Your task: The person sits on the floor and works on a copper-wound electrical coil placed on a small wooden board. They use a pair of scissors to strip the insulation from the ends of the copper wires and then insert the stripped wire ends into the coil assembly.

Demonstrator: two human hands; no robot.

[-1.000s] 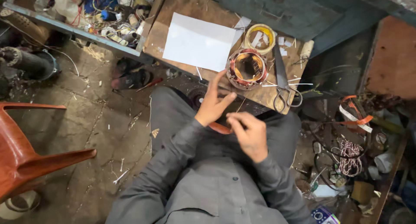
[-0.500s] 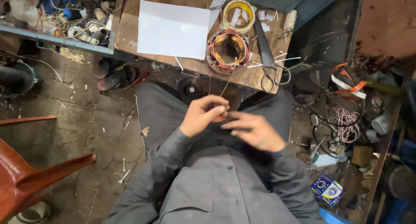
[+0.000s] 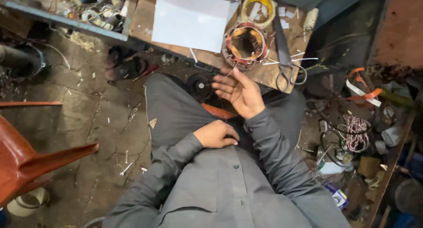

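I sit with grey trousers and a grey shirt below me. My right hand is raised palm up with fingers apart, just below a motor stator with copper windings. A thin wire runs from the stator across its fingertips. My left hand is curled into a fist against my shirt, and nothing shows in it. A black round part rests on my lap beside my right hand's fingers. An orange object peeks out under that hand.
The stator stands on a wooden board with a white sheet, a yellow tape roll and scissors. A red chair is at left, sandals on the floor, wire coils and clutter at right.
My hands were together over my lap; they have separated. The right hand has opened and moved up toward the stator, and the left has drawn back against my shirt.
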